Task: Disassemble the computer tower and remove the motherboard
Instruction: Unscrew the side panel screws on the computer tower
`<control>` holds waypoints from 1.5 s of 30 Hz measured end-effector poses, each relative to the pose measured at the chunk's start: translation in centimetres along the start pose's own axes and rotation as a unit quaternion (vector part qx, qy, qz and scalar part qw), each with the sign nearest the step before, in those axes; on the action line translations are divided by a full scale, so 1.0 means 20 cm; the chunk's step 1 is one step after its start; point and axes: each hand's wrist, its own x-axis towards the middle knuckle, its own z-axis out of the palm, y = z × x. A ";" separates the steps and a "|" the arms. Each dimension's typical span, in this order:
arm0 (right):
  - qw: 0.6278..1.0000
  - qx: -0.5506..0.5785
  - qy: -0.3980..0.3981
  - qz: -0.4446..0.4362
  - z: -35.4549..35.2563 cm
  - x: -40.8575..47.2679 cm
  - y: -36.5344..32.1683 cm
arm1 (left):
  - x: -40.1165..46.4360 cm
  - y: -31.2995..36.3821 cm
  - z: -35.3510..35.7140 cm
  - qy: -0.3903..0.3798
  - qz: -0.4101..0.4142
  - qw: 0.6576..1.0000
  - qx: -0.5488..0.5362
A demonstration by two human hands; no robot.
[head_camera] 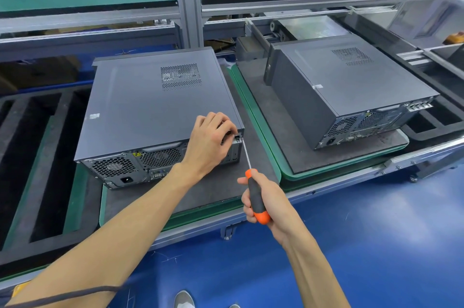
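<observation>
Desk: blue-framed conveyor line, grey foam pallets with green edging.

Computer tower: lies on its side on the left pallet, side panel up and in place, vent grille on the far half. Rear panel faces the person; power socket and fan grilles sit at the tower's near-left end. Motherboard is inside, not visible. Judged: task at its first stage, case not yet opened.

Second tower: on the next pallet, to the right of the computer tower and well apart from it, turned at an angle. Untouched.

Left hand: rests over the tower's near-right top edge, fingers curled down at the rear corner. Whether they pinch a screw or only steady the panel, cannot tell; fingertips hide the spot.

Right hand: clenched round the screwdriver, orange-and-black handle, nearer the person than the tower and just off its right corner.

Key relation: the screwdriver's long axis runs from the right hand up and slightly left, away from the person; the thin shaft's tip meets the rear panel at the tower's top-right corner, just beside the left fingertips. The fastener lies ahead of the right hand along that axis. Left hand is the nearer to it; the right hand reaches it only through the tool.

Judged: a panel screw at that corner is being worked. Risk: tip slipping toward the left fingers.
</observation>
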 end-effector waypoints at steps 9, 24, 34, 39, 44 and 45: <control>1.000 0.024 -0.017 -0.003 0.00 -0.01 0.01 | 0.00 -0.02 0.00 0.001 0.030 1.000 -0.001; 0.999 0.031 -0.021 -0.021 0.00 0.01 0.02 | -0.01 -0.01 0.01 -0.006 0.005 0.999 -0.031; 0.999 0.031 -0.018 -0.036 0.02 0.02 0.02 | 0.01 0.03 -0.03 -0.001 -0.037 0.998 -0.058; 0.997 0.038 -0.014 -0.058 0.07 0.09 0.02 | -0.03 -0.04 -0.14 0.069 -0.157 0.978 -0.120; 0.998 0.026 -0.042 -0.030 0.25 0.19 0.06 | -0.16 -0.19 -0.34 0.123 -0.276 0.943 -0.140; 0.998 0.016 -0.052 -0.024 0.30 0.20 0.06 | -0.21 -0.22 -0.39 0.132 -0.291 0.937 -0.140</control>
